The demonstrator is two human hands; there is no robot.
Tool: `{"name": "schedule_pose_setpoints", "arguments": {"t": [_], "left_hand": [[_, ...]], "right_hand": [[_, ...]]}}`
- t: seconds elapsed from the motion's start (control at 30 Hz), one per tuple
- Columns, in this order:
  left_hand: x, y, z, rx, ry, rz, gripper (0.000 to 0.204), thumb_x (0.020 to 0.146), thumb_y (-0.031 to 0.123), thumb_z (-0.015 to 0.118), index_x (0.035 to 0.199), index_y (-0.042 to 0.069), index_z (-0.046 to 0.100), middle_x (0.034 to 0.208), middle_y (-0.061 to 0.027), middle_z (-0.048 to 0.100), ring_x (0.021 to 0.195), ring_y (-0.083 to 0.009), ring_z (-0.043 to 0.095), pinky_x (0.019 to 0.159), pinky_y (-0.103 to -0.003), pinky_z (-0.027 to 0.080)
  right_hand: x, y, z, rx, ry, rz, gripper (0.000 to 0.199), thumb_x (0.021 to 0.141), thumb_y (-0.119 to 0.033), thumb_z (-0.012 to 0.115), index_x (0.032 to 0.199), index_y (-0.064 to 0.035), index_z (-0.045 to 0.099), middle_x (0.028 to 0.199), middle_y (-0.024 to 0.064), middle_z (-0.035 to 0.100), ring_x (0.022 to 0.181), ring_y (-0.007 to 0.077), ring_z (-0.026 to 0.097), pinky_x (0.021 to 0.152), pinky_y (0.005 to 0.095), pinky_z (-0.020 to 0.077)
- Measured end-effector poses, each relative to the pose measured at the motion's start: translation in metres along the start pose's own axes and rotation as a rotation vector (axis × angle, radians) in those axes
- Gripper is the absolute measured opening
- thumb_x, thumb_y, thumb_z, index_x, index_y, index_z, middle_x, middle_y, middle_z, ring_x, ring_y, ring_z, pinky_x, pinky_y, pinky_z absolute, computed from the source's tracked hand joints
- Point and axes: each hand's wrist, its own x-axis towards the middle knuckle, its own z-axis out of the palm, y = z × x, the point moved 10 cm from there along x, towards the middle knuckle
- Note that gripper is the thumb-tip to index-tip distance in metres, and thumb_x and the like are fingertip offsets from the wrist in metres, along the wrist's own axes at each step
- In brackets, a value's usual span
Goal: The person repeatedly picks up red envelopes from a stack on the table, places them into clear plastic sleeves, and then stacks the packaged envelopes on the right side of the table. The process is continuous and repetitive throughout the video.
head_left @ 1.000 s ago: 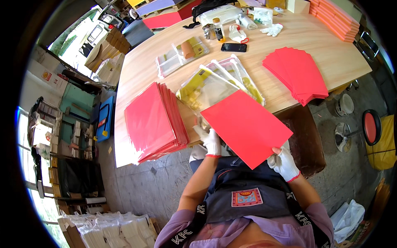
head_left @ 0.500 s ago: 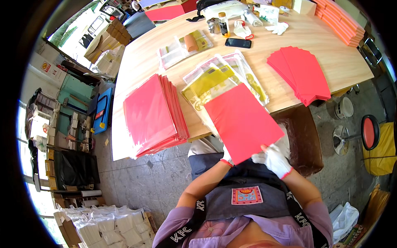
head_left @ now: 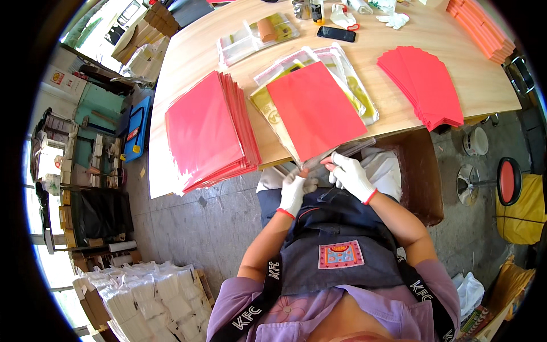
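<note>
A red card sheet (head_left: 316, 111) lies over clear plastic bags (head_left: 360, 101) with yellow-gold print, at the front edge of the table. Whether the sheet is fully inside the top bag is hard to see. My left hand (head_left: 295, 189), in a white glove with bare fingertips, pinches the bag's loose near edge below the sheet. Beside it, my right hand (head_left: 350, 176), gloved the same way, has thumb and forefinger closed at that same clear edge. Left of the bags stands a thick pile of red sheets in clear bags (head_left: 205, 128). Fanned red sheets (head_left: 421, 85) lie to the right.
Toward the back of the wooden table (head_left: 194, 62) are more flat bags (head_left: 236, 48) with a brown roll (head_left: 266, 29), a black phone (head_left: 336, 34), a white glove (head_left: 393, 21) and orange-red stacks (head_left: 481, 28). A brown bin (head_left: 424, 176) stands below the front edge.
The red sheet has gone from my hands onto the bags, farther from me. Both hands have shifted to the bag's near edge. The view has tilted down slightly.
</note>
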Motion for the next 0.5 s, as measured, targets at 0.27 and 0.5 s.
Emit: {"name": "schedule_pose_setpoints", "arguments": {"t": [0.27, 0.5], "left_hand": [[-0.005, 0.026, -0.004, 0.11, -0.032, 0.044, 0.027, 0.089, 0.025, 0.057, 0.098, 0.0, 0.058, 0.081, -0.0079, 0.063, 0.065, -0.0155, 0.062, 0.057, -0.026, 0.052], [0.004, 0.019, -0.015, 0.14, 0.01, 0.061, 0.029, 0.087, 0.027, 0.059, 0.095, -0.001, 0.059, 0.079, -0.0082, 0.063, 0.064, -0.0154, 0.062, 0.058, -0.026, 0.052]], "right_hand": [[0.028, -0.043, 0.055, -1.02, 0.076, -0.454, 0.015, 0.085, -0.027, 0.052, 0.085, -0.0121, 0.049, 0.061, 0.0062, 0.06, 0.058, 0.0275, 0.062, 0.049, 0.0396, 0.0477], [0.028, -0.041, 0.05, -0.59, -0.035, -0.639, 0.01, 0.084, -0.018, 0.054, 0.084, -0.0086, 0.051, 0.06, 0.0077, 0.06, 0.053, 0.0164, 0.061, 0.044, 0.0313, 0.0465]]}}
